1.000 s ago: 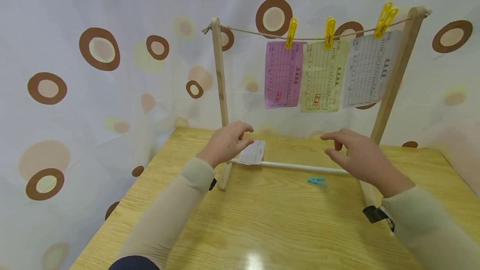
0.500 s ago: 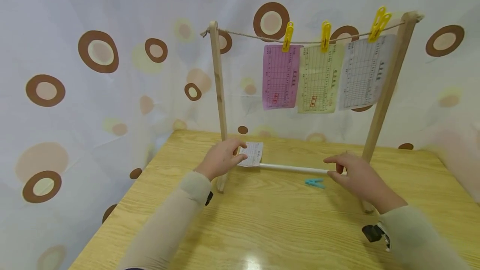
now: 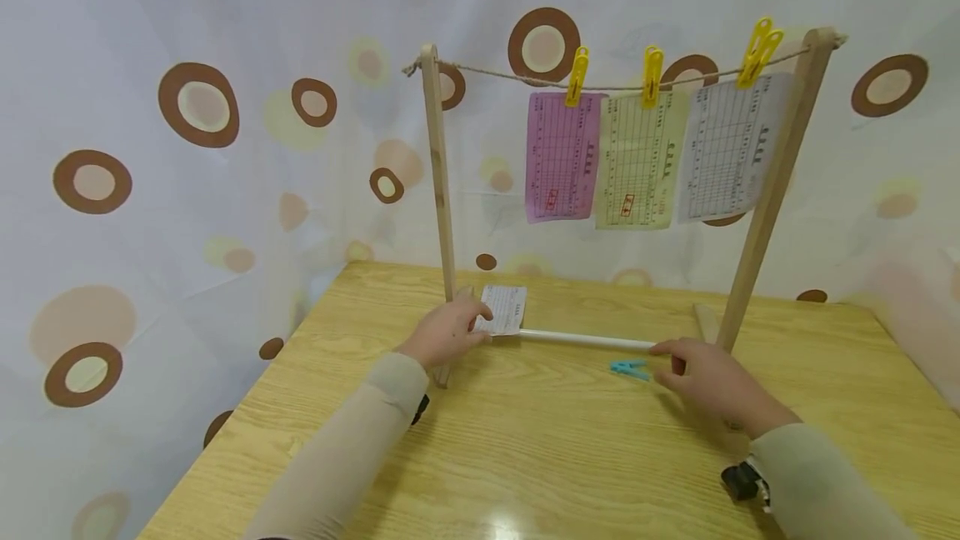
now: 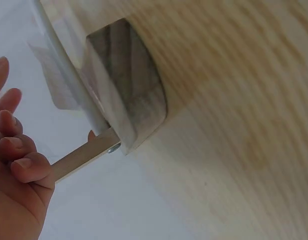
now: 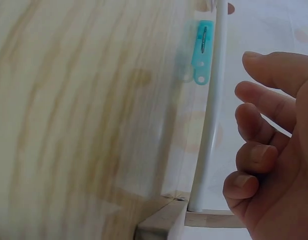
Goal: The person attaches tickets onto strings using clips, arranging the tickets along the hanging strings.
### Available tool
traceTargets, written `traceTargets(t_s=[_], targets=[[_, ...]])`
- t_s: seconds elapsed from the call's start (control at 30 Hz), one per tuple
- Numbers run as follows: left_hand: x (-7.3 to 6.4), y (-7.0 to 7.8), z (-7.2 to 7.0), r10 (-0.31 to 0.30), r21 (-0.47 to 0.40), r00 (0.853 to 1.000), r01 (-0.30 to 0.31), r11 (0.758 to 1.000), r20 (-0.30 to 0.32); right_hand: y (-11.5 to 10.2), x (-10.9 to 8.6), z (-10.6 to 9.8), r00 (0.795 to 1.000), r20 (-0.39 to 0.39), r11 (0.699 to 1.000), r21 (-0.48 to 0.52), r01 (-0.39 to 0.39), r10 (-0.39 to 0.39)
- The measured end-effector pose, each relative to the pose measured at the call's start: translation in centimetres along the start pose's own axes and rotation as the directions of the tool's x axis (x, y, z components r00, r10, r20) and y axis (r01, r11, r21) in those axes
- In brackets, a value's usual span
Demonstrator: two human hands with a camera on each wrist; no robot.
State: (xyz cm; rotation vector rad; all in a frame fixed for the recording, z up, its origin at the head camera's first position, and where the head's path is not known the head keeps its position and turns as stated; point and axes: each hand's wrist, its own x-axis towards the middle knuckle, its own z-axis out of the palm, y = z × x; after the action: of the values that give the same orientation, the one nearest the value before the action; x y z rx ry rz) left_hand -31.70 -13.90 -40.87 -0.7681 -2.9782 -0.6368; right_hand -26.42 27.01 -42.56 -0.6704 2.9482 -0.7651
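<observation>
My left hand is beside the left post, its thumb and forefinger parted at the near edge of a small printed white paper slip. That slip lies across the left end of a white rod. In the left wrist view, the fingers curl loosely, with nothing visible in them. My right hand hovers just right of a light-blue clothespin, thumb and forefinger apart. The right wrist view has the clothespin beyond the fingertips, with nothing held.
A wooden frame with a left post and right post stands on the table. From its string hang a pink sheet, a yellow sheet and a white sheet, held by yellow clothespins.
Both hands have come down toward the table, the left to the paper slip and the right to the light-blue clothespin. The hanging sheets stay in place on the string.
</observation>
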Motion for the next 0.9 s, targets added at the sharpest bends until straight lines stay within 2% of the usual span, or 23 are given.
traceTargets(t_s=[0.13, 0.37, 0.63, 0.9], targets=[[0.2, 0.2, 0.4, -0.017, 0.019, 1.000, 0.017, 1.000, 0.025, 0.2, 0.0, 0.4, 1.000, 0.000, 1.000, -0.016, -0.003, 0.003], [1.1, 0.4, 1.2, -0.016, 0.136, 0.998, 0.008, 0.991, 0.060, 0.1, 0.3, 0.9, 0.999, 0.021, 0.998, -0.050, -0.030, 0.031], [1.6, 0.2, 1.8, -0.045, 0.149, 0.997, 0.034, 0.988, 0.069, 0.1, 0.9, 1.5, 0.996, 0.076, 0.998, -0.045, -0.052, 0.056], [1.8, 0.6, 1.7, -0.049, 0.153, 0.997, 0.041, 0.987, 0.051, -0.1, 1.4, 1.5, 0.994, 0.082, 0.996, -0.052, -0.066, 0.070]])
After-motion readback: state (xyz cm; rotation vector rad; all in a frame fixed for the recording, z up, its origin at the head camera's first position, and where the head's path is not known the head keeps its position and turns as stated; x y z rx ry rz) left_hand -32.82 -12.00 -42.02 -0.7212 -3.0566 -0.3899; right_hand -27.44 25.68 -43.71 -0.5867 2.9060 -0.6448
